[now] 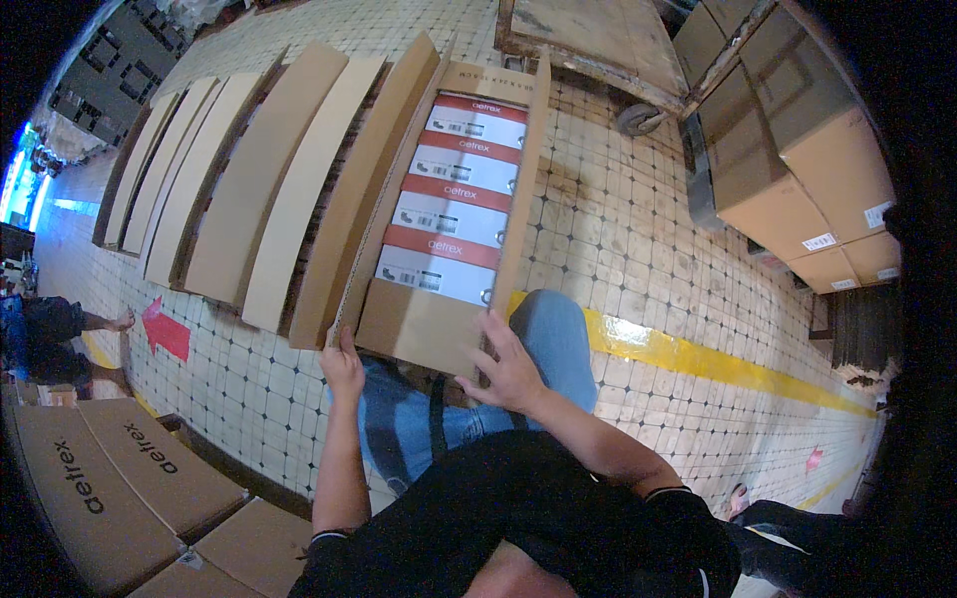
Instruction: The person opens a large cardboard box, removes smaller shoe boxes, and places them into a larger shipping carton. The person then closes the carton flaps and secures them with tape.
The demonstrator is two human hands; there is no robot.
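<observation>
In front of me stands a long open cardboard carton (424,324), its near end flap folded inward. Several white boxes with red bands (439,219) stand in a row inside it. The long side flaps stand up along both sides. My left hand (344,369) pinches the near end of the left flap (384,194) at the carton's corner. At the near right corner, my right hand (508,371) rests against the cardboard, fingers spread.
More open cartons (264,179) stand side by side to the left. Closed cartons (130,468) fill the lower left; others (788,159) are stacked at right. A wheeled trolley (598,45) stands ahead. Yellow tape (678,364) crosses the tiled floor. Other people's legs (60,324) show at left and lower right.
</observation>
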